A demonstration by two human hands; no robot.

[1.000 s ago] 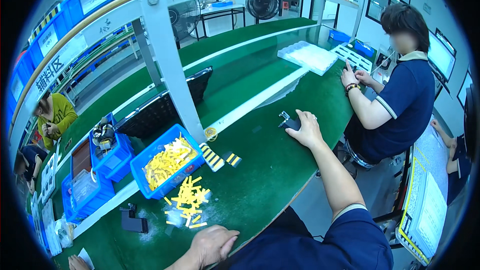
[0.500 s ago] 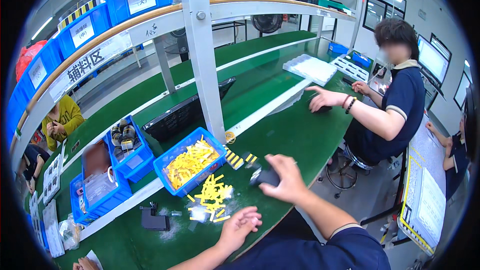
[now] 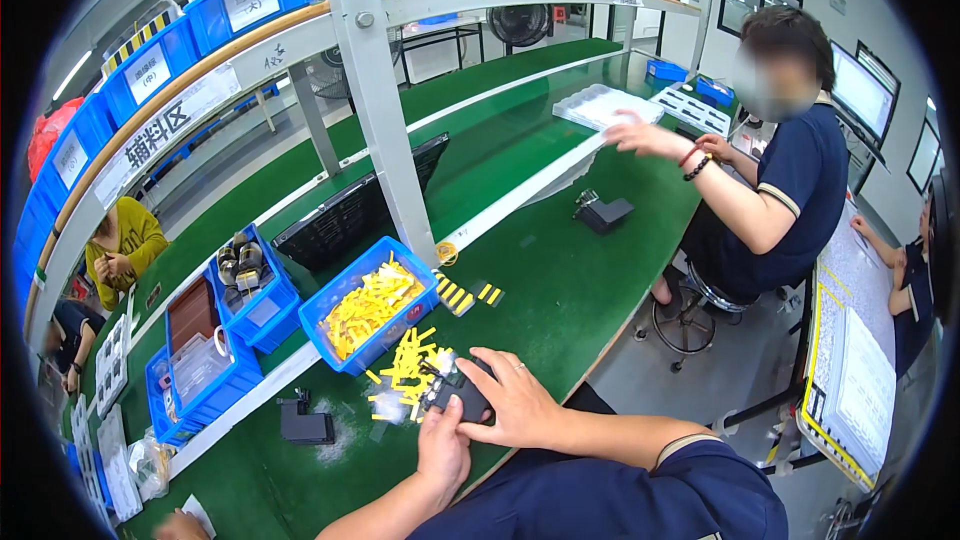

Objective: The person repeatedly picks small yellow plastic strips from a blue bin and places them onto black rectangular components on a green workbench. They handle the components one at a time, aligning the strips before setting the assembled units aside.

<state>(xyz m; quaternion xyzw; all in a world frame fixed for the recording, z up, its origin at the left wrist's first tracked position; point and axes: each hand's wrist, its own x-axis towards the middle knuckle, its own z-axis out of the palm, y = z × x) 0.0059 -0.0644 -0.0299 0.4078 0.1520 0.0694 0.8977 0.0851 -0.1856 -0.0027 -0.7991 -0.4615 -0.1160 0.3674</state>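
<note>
Between my two hands is a dark block-shaped part [image 3: 464, 392] with small metal fittings at one end, held just above the green bench. My left hand [image 3: 443, 448] pinches its near side with the thumb on top. Over its right side, the fingers of my right hand [image 3: 515, 404] are wrapped. Right beside the part, loose yellow strips [image 3: 408, 365] lie in a pile, partly hidden by it. A similar black part [image 3: 305, 426] rests on the bench to the left. Beyond my hands are black-and-yellow striped labels [image 3: 455, 295].
A blue bin [image 3: 402, 325] full of yellow strips stands beyond the pile. More blue bins [image 3: 262, 315] stand to its left, near a metal post [image 3: 378, 120]. Another black part [image 3: 604, 212] lies farther right, before a seated co-worker [image 3: 800, 160]. Another person's hand [image 3: 180, 526] shows at lower left.
My right hand has brought the dark part leftward and nearer, and my left hand has closed on it. The co-worker's hand has lifted off another black part, which now lies uncovered.
</note>
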